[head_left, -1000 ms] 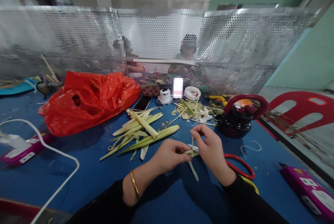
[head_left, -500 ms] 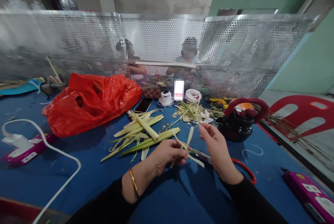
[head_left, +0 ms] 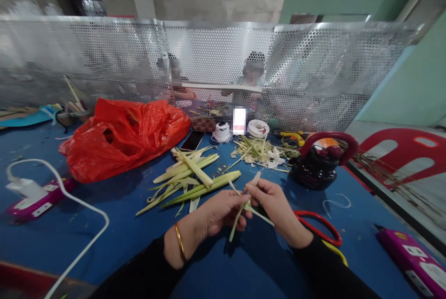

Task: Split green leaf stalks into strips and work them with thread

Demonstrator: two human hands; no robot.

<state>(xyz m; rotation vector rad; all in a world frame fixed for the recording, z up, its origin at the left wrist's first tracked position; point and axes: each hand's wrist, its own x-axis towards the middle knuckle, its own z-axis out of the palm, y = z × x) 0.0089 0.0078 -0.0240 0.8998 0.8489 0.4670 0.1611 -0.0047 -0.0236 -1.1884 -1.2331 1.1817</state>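
Note:
My left hand (head_left: 223, 211) and my right hand (head_left: 273, 207) meet just above the blue table (head_left: 114, 224), both pinching thin pale-green leaf strips (head_left: 244, 206) that cross between the fingers. One strip sticks up past my right fingertips, another hangs down below my left hand. A gold bangle sits on my left wrist. Red-handled scissors (head_left: 318, 229) lie on the table under my right wrist. A pile of long green leaves (head_left: 190, 178) lies just beyond my left hand.
A red plastic bag (head_left: 125, 136) sits at the left, a phone (head_left: 191, 140) and thread spools (head_left: 222, 131) behind the leaves, cut scraps (head_left: 259, 150) and a black basket with a red handle (head_left: 318, 162) at right. Pink power strips (head_left: 413, 255) and a white cable (head_left: 80, 206) flank me. People sit behind a perforated metal screen (head_left: 216, 57).
My right hand was lifted away from the left with one strip raised; it has come back down and now pinches the strips together with my left hand.

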